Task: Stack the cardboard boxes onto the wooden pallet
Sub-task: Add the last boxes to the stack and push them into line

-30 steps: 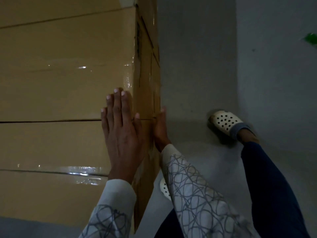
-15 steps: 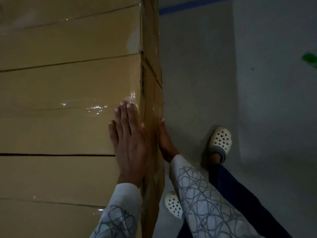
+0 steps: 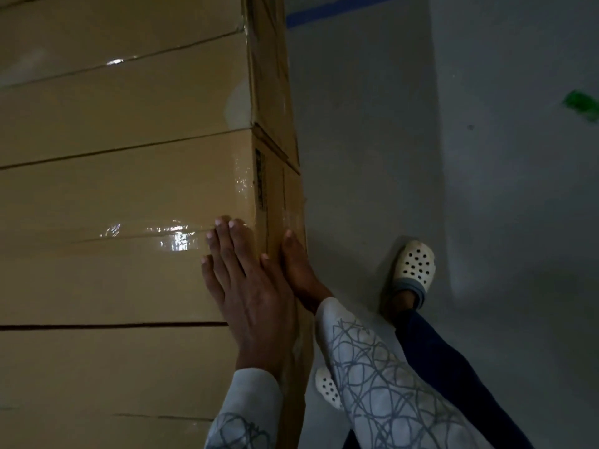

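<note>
Hardly moved since half a second ago: both hands on the same corner of the cardboard box (image 3: 129, 270), only a bit lower in view. Nearest, two white sleeves (image 3: 366, 367) with grey scribble lines. Left hand (image 3: 246, 286) flat on the wide face of the box, fingers straight and close together, tips touching a shiny strip of tape (image 3: 171, 233). Right hand (image 3: 298, 270) just round the corner, flat against the narrow side face, fingers straight, gripping nothing. More cardboard boxes (image 3: 123, 102) packed tight against this one, beyond the fingertips and back toward the wrists, dark seams between. One white holed shoe (image 3: 328, 388) beside the right sleeve, another (image 3: 415, 267) right of the right hand on the grey floor (image 3: 356, 140). Far past the fingertips — a blue line (image 3: 327, 9) on the floor.
</note>
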